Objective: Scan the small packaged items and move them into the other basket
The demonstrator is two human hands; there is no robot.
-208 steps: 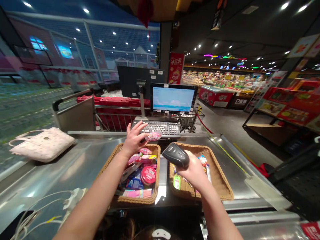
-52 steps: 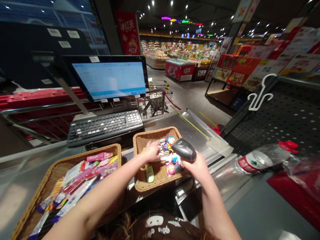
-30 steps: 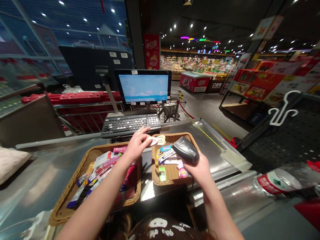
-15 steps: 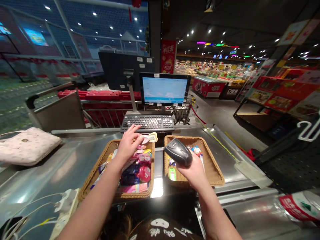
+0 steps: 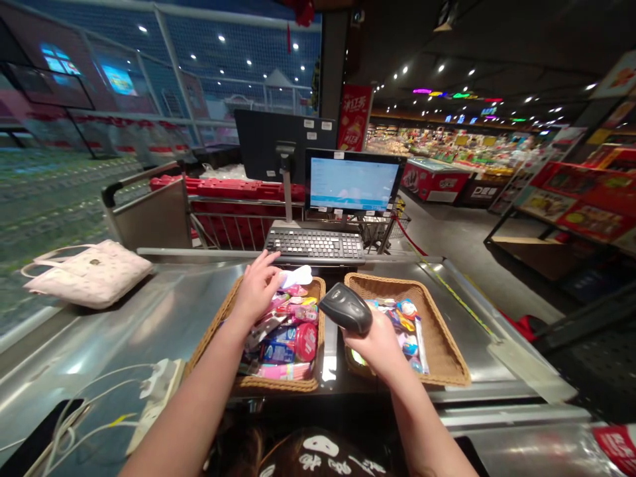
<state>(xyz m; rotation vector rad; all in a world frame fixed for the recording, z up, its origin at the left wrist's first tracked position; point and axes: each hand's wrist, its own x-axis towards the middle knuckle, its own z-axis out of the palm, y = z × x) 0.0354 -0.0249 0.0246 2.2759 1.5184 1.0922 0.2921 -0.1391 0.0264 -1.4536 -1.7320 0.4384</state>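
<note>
The left hand (image 5: 257, 288) is holding a pale wrapped packet (image 5: 297, 277), apparently pinching it between thumb and fingers, with the other fingers partly spread; the packet is sitting at the hand's 2 o'clock, its long axis rising toward 2 o'clock, above the left wicker basket (image 5: 278, 384); that basket is carrying mixed packaged goods and a red round tin (image 5: 307, 342); the right hand (image 5: 377, 344) is wrapping closed around a black handheld barcode scanner (image 5: 345, 308), its nose pointing toward 10 o'clock; the packet is lying nearer the left hand, at the scanner's 10 o'clock; below, the right wicker basket (image 5: 382, 281) is carrying small wrapped items (image 5: 397, 311); a keyboard (image 5: 315, 244) is standing at 12 o'clock.
</note>
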